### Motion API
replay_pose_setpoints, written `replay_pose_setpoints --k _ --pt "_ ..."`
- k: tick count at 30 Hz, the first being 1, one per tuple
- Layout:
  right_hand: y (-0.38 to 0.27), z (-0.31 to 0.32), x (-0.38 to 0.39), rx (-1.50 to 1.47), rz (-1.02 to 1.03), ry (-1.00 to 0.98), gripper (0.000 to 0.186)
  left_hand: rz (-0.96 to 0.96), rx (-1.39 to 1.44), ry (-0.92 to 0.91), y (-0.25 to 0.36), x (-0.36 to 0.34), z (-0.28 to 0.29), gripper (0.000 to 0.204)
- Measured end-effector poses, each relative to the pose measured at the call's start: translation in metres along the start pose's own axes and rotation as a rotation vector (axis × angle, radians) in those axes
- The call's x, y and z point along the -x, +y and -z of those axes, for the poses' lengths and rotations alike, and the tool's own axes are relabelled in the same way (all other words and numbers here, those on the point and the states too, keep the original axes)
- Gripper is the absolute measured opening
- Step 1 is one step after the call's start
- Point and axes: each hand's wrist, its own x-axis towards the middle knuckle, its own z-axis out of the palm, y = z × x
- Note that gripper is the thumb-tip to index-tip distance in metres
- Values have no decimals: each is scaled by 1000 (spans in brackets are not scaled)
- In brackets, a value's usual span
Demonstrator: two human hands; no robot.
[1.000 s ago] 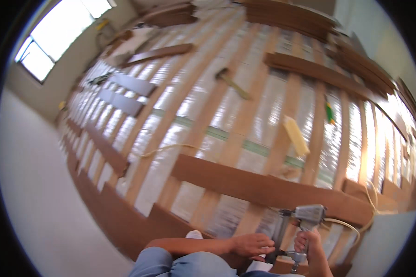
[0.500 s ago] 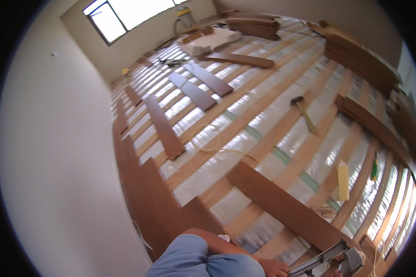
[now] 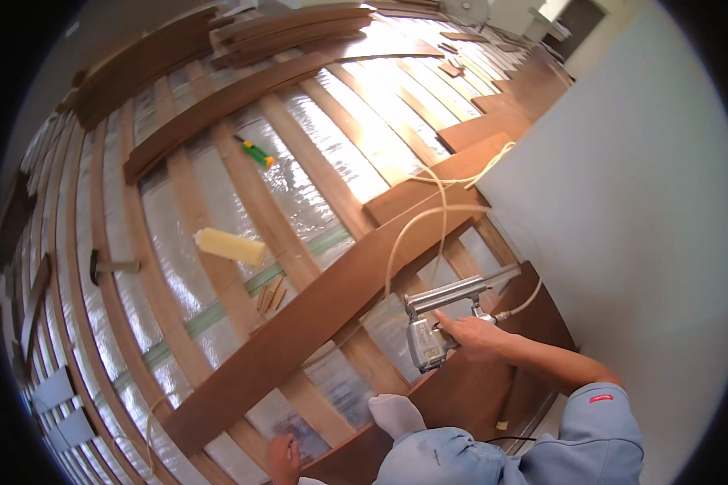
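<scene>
My right hand (image 3: 473, 335) is wrapped round the handle of a silver nail gun (image 3: 425, 346), held on its side above the floor frame. A pale air hose (image 3: 528, 302) joins the gun near that hand and loops up over the boards. My left hand (image 3: 283, 459) is low at the lower edge, left of my sock-covered foot, with its fingers curled; what they hold, if anything, cannot be made out. A long brown floorboard (image 3: 299, 339) lies diagonally across the joists in front of me. Fixed-looking brown boards (image 3: 453, 396) lie under and beside my legs.
Wooden joists (image 3: 279, 218) run over shiny foil. On them are a yellow glue bottle (image 3: 230, 246), a green-handled cutter (image 3: 257, 153), a hammer (image 3: 115, 267) and small wood pieces (image 3: 272, 295). Stacked boards (image 3: 146, 65) stand far left; a white wall (image 3: 631, 202) rises at right.
My view has swung to the right, away from the window. The nail gun, low by my hands before, is now raised in my right hand; my left hand is apart from it.
</scene>
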Motion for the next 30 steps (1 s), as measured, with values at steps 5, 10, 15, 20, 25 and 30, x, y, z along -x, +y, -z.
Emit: replay_pose_setpoints --k 5,10,15,20,25,30 --pt "41 -70 -11 161 144 97 94 103 -242 -193 -30 39 56 30" --pt "45 -71 -23 183 192 33 86 291 -224 -256 -3 38 94 29" --pt "64 -83 -51 152 302 150 80 173 -124 17 -44 74 110 34" --pt "72 -79 -46 255 287 167 102 294 -144 -43 -14 52 142 35" --pt "67 -77 -31 223 242 288 88 336 -157 -322 85 -77 187 35" --pt "92 -16 -78 125 89 718 45 -244 -437 -385 71 -224 144 29"
